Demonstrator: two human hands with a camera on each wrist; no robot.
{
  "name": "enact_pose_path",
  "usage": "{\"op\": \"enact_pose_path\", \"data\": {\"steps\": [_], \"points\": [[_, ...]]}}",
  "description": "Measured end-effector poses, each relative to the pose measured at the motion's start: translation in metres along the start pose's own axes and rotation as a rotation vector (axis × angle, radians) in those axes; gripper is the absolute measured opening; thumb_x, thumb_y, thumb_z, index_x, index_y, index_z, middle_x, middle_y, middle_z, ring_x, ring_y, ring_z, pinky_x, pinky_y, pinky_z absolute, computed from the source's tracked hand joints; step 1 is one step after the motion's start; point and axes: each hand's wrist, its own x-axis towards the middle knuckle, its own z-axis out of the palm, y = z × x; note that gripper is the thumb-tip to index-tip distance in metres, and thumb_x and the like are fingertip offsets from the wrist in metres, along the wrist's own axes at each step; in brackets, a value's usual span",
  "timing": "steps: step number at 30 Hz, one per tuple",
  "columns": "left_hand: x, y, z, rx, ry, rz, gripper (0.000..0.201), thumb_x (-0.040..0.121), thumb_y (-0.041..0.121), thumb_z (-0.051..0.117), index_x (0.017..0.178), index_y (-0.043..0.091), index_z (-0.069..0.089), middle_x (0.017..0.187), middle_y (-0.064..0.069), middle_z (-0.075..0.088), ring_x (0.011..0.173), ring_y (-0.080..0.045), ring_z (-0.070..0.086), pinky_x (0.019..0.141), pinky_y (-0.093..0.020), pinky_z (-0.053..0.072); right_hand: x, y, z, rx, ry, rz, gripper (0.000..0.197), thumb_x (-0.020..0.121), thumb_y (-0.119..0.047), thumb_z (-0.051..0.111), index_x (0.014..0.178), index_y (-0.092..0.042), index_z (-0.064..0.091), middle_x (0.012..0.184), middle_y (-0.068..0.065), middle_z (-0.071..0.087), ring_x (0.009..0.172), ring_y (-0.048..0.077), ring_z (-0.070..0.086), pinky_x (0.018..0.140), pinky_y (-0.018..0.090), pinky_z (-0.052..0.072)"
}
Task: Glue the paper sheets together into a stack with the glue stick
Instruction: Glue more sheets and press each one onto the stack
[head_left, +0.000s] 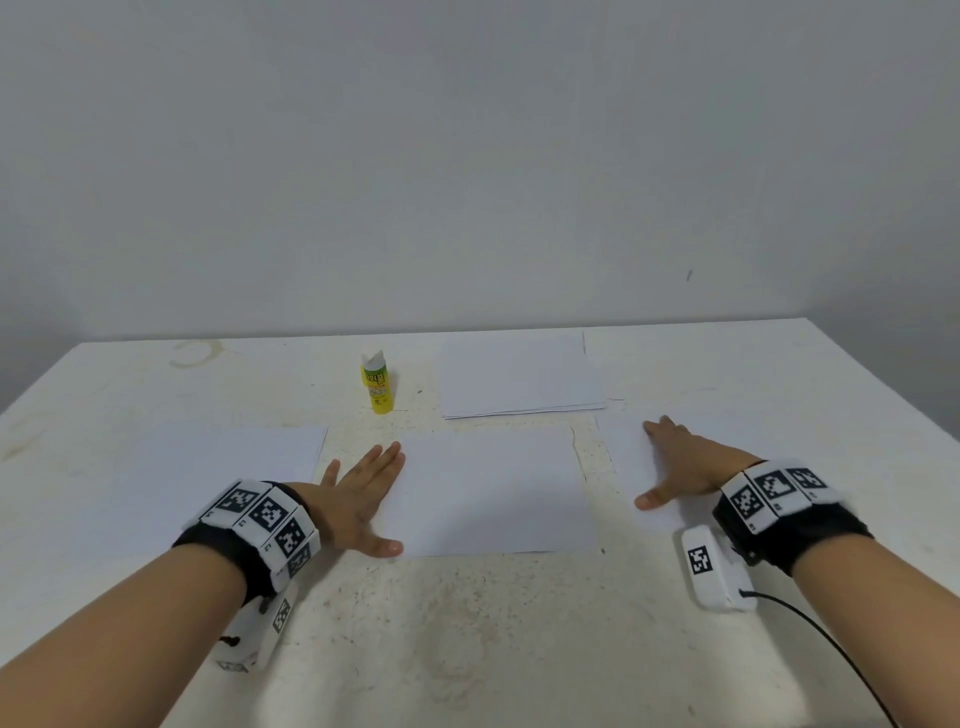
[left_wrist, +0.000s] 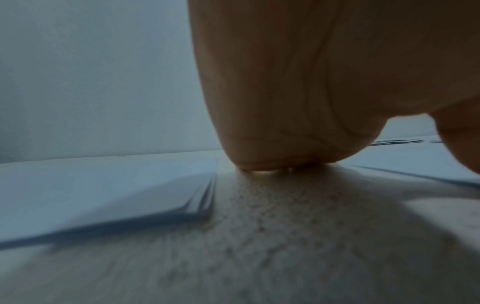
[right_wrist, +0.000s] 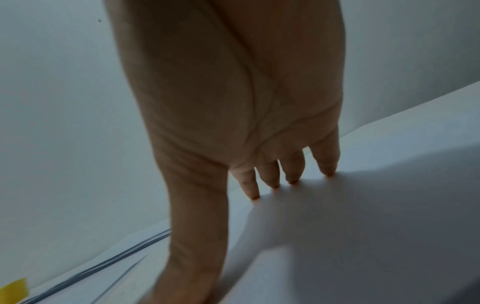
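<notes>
While both hands lie flat with fingers straight and spread, holding nothing, the left hand (head_left: 358, 499) rests on the speckled off-white tabletop (head_left: 467, 649) in the gap between two papers, its fingertips and thumb reaching the left edge of the white rectangular paper sheet in the middle (head_left: 498, 488). The left wrist view shows the heel of that hand (left_wrist: 298, 102) pressed against the table surface, with the layered edges of a white paper pile on the left (left_wrist: 109, 191) just beside it; the same pile (head_left: 208, 483) lies flat at the left in the head view. The right hand (head_left: 685, 467) rests palm down on a white paper sheet on the right (head_left: 628, 447), and in the right wrist view its fingertips (right_wrist: 328, 170) touch that sheet (right_wrist: 363, 226). Farther back on the table, a small stack of white paper sheets (head_left: 519, 376) lies near the grey wall (head_left: 467, 156). The small yellow and green glue stick with a white cap (head_left: 377, 383) stands upright to the left of that stack, apart from both hands. Each wrist carries a black band with black-and-white square markers (head_left: 265, 519).
</notes>
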Motion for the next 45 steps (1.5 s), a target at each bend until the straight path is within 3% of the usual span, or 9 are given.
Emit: {"op": "enact_pose_path", "data": {"steps": [2, 11, 16, 19, 24, 28, 33, 38, 45], "points": [[0.000, 0.000, 0.001, 0.001, 0.000, 0.000, 0.148, 0.040, 0.103, 0.023, 0.143, 0.013, -0.033, 0.143, 0.006, -0.044, 0.139, -0.013, -0.032, 0.113, -0.049, -0.016, -0.005, 0.000, -0.001, 0.004, -0.002, -0.005, 0.116, 0.078, -0.047, 0.073, 0.152, -0.009, -0.008, 0.160, 0.011, -0.011, 0.148, 0.026, 0.000, 0.118, 0.037, 0.011], [0.000, 0.002, 0.000, 0.004, -0.003, -0.001, 0.165, 0.013, 0.105, 0.007, 0.143, 0.013, -0.033, 0.149, 0.002, -0.041, 0.140, -0.016, -0.031, 0.113, -0.051, -0.014, -0.016, -0.005, -0.005, 0.002, 0.010, -0.022, 0.090, 0.093, -0.042, 0.056, 0.153, -0.014, -0.006, 0.161, 0.009, -0.006, 0.148, 0.023, 0.009, 0.116, 0.033, 0.015], [0.001, 0.003, 0.003, 0.007, 0.014, -0.017, 0.165, 0.012, 0.106, 0.005, 0.143, 0.014, -0.033, 0.150, 0.001, -0.040, 0.141, -0.016, -0.031, 0.114, -0.052, -0.013, -0.022, -0.002, -0.010, 0.079, 0.058, -0.057, 0.069, 0.098, -0.037, 0.048, 0.153, -0.014, 0.013, 0.158, 0.007, 0.020, 0.142, 0.023, 0.027, 0.112, 0.032, 0.022], [0.002, 0.003, 0.004, 0.000, 0.022, -0.019, 0.166, 0.012, 0.106, 0.005, 0.144, 0.013, -0.031, 0.151, 0.001, -0.039, 0.141, -0.016, -0.030, 0.114, -0.052, -0.013, -0.024, -0.001, -0.017, 0.157, 0.198, -0.051, 0.043, 0.097, -0.026, 0.051, 0.137, -0.011, 0.044, 0.135, 0.011, 0.053, 0.116, 0.025, 0.050, 0.092, 0.030, 0.037], [0.004, 0.007, 0.002, 0.004, 0.034, -0.056, 0.166, 0.016, 0.104, 0.020, 0.146, 0.012, -0.029, 0.151, 0.003, -0.037, 0.142, -0.016, -0.028, 0.115, -0.051, -0.011, -0.043, -0.037, -0.031, 0.292, 0.362, -0.073, 0.033, 0.096, -0.018, 0.049, 0.128, -0.008, 0.051, 0.122, 0.013, 0.059, 0.090, 0.020, 0.049, 0.065, 0.024, 0.036], [0.005, 0.012, 0.001, 0.020, 0.043, -0.100, 0.164, 0.019, 0.101, 0.025, 0.147, 0.012, -0.026, 0.153, 0.003, -0.034, 0.144, -0.017, -0.025, 0.116, -0.052, -0.009, -0.055, -0.105, -0.018, 0.312, 0.294, -0.215, 0.045, 0.098, -0.033, 0.046, 0.133, -0.005, 0.045, 0.130, 0.016, 0.055, 0.112, 0.028, 0.054, 0.082, 0.030, 0.040], [0.004, 0.011, 0.006, -0.005, 0.063, -0.136, 0.124, 0.074, 0.079, 0.049, 0.146, 0.014, -0.028, 0.152, 0.003, -0.036, 0.142, -0.015, -0.028, 0.116, -0.049, -0.012, -0.043, -0.190, 0.023, 0.273, 0.143, -0.221, 0.057, 0.099, -0.045, 0.038, 0.142, -0.007, 0.031, 0.141, 0.014, 0.045, 0.129, 0.033, 0.041, 0.107, 0.045, 0.033], [0.000, 0.012, 0.001, 0.017, 0.000, -0.093, 0.167, 0.012, 0.105, 0.012, 0.144, 0.014, -0.031, 0.149, 0.005, -0.040, 0.141, -0.014, -0.031, 0.116, -0.050, -0.013, -0.027, -0.226, 0.041, 0.358, 0.136, -0.115, 0.055, 0.096, -0.048, 0.043, 0.136, -0.011, 0.037, 0.138, 0.011, 0.046, 0.132, 0.032, 0.035, 0.107, 0.051, 0.032], [0.002, 0.010, 0.001, 0.017, 0.003, -0.077, 0.168, 0.006, 0.104, 0.001, 0.144, 0.015, -0.032, 0.150, 0.004, -0.040, 0.140, -0.014, -0.032, 0.116, -0.050, -0.014, -0.023, -0.234, 0.047, 0.399, 0.143, -0.060, 0.050, 0.096, -0.043, 0.045, 0.133, -0.010, 0.038, 0.137, 0.013, 0.043, 0.133, 0.031, 0.030, 0.106, 0.049, 0.034]]}}
